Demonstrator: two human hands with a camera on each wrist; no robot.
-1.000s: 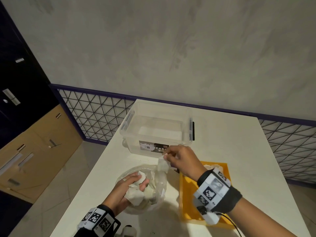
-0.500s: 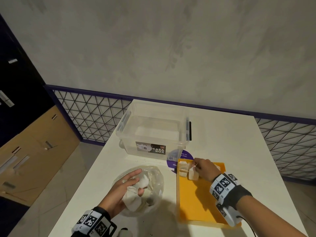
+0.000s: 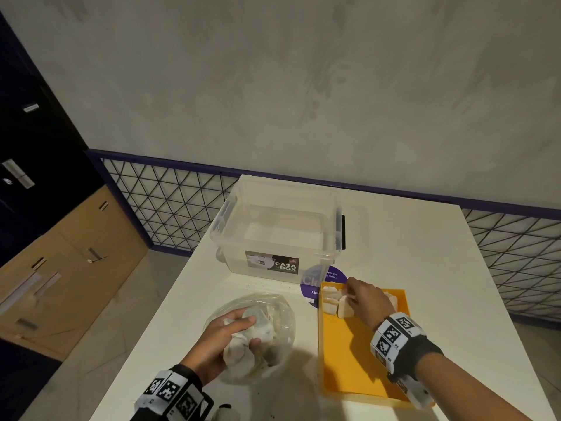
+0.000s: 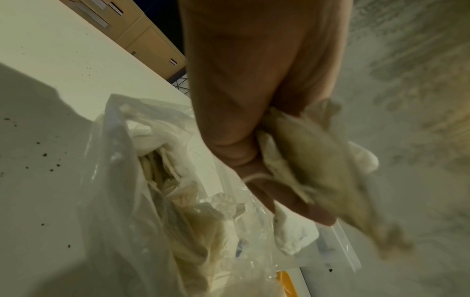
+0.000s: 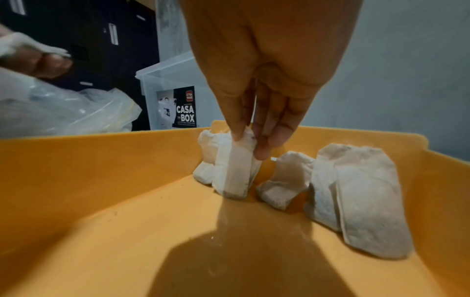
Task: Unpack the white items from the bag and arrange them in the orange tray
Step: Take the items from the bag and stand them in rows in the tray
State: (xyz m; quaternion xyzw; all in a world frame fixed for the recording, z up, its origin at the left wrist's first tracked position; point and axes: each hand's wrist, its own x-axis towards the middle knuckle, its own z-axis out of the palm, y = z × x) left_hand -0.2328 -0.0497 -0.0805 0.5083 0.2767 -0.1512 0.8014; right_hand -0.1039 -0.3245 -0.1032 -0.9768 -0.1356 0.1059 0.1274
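A clear plastic bag [image 3: 273, 338] [image 4: 132, 201] of white pouches lies on the white table, left of the orange tray [image 3: 352, 360] [image 5: 127, 201]. My left hand [image 3: 230, 335] [image 4: 254, 160] grips a small bunch of white pouches [image 4: 312, 160] over the bag's mouth. Several white pouches [image 5: 356, 191] stand in a row along the tray's far end. My right hand [image 3: 361, 299] [image 5: 254, 144] pinches one upright white pouch [image 5: 236, 170] [image 3: 344, 308] by its top edge, its bottom on the tray floor beside the others.
A clear lidless storage box [image 3: 279, 238] [image 5: 172, 90] labelled CASA BOX stands behind the bag and tray. A purple round sticker [image 3: 321, 278] lies on the table between box and tray. The table's left edge drops to the floor; a mesh fence runs behind.
My right hand carried a pouch from above the bag to the tray's far end and set it down upright. My left hand stayed at the bag holding pouches.
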